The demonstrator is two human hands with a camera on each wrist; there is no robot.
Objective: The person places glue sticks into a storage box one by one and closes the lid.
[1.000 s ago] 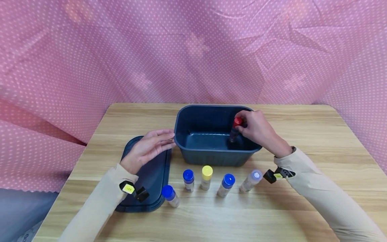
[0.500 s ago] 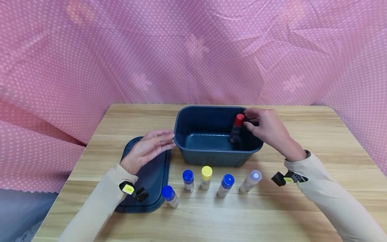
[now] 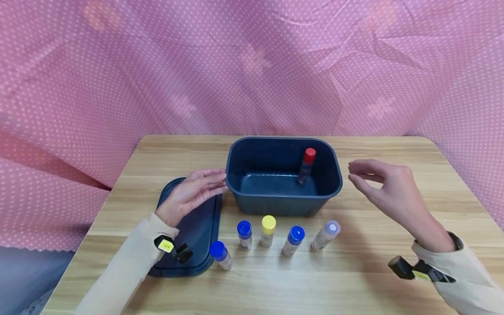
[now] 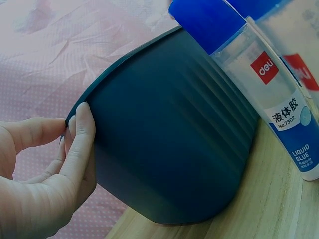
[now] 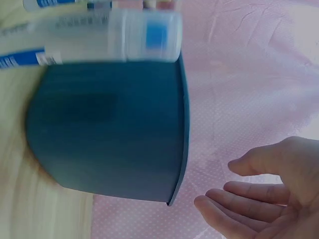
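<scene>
A dark blue plastic box (image 3: 275, 204) stands on the table, its top uncovered. At its left rim my left hand (image 3: 193, 192) touches the edge with its fingertips, the fingers mostly straight; the left wrist view shows the fingertips against the rim. My right hand (image 3: 393, 188) hovers right of the box, fingers loosely bent, with nothing between them. Inside the box, a red-capped bottle (image 3: 306, 166) stands near the right end. In front are several small bottles: blue-capped liquid glue bottles (image 3: 245, 236), a yellow-capped bottle (image 3: 268, 232) and a clear-capped bottle (image 3: 325, 236).
A dark blue lid (image 3: 197, 236) lies flat on the table, left of the box and partly beneath my left forearm. The wooden table (image 3: 393, 288) ends at a pink dotted curtain (image 3: 252, 65) behind and at both sides.
My right hand has let go of the red-capped bottle inside the box and moved out to the right. The bottle stays standing in the box. My left hand has kept its place.
</scene>
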